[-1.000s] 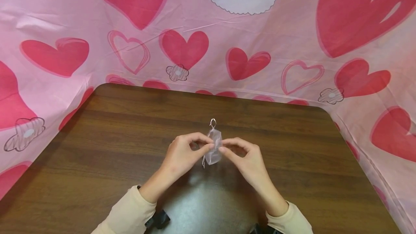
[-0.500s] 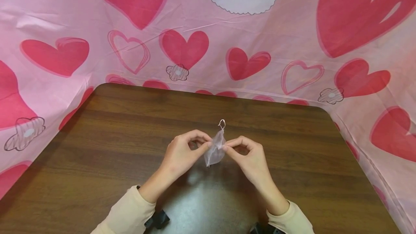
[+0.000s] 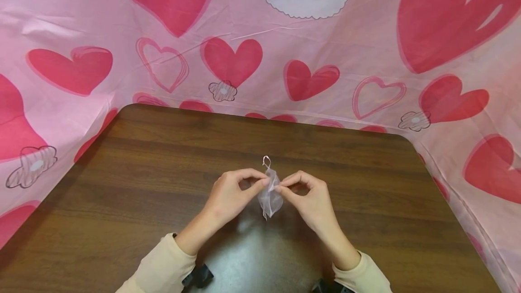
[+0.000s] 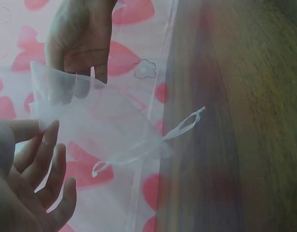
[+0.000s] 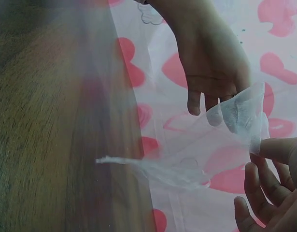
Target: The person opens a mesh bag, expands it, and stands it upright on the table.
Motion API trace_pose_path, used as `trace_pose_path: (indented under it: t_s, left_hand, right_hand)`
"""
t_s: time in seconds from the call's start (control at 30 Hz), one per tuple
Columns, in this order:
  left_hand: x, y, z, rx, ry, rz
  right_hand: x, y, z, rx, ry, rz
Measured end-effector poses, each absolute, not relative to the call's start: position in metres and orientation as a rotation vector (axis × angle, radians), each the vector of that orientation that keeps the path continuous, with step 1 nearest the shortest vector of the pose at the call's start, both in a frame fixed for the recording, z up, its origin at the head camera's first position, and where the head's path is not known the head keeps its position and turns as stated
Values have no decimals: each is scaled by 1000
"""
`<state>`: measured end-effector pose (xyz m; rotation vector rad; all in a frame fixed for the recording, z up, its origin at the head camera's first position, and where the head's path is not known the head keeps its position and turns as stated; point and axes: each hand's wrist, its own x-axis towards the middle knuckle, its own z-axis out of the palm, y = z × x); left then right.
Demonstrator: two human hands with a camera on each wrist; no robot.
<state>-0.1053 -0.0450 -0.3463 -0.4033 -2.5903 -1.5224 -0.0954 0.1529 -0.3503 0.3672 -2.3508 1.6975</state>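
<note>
Item: one sheer white drawstring pouch (image 3: 272,201), held over the table (image 3: 163,157) between my two hands.
Left hand (image 3: 228,194): grip drawn to a fine pinch, thumb and forefinger on the pouch's left side.
Right hand (image 3: 312,196): grip likewise, pinching the right side.
Fitting: cord loop (image 3: 266,162), projecting at the far end.
Risks, as I judge them: thin mesh could slide from so slight a hold; uneven pulling could cinch the cord or strain the weave.
Unclear: exact fingertip contact, the pouch's mouth, any contents.
Cut off: both sleeves (image 3: 158,268) and the right-hand black wrist unit (image 3: 321,286), at the lower edge.
</note>
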Motion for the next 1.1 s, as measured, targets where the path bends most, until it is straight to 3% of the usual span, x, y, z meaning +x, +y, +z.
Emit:
trace_pose_path:
  t_s: [0.27, 1.1]
  left_hand:
    - [-105, -46, -346, -347, -2571, -1556]
    - [-105, -48, -346, -500, -2537, -1498]
  right_hand:
    - [-96, 155, -351, 401, -2356, 1621]
    - [-90, 151, -352, 518, -2359, 1497]
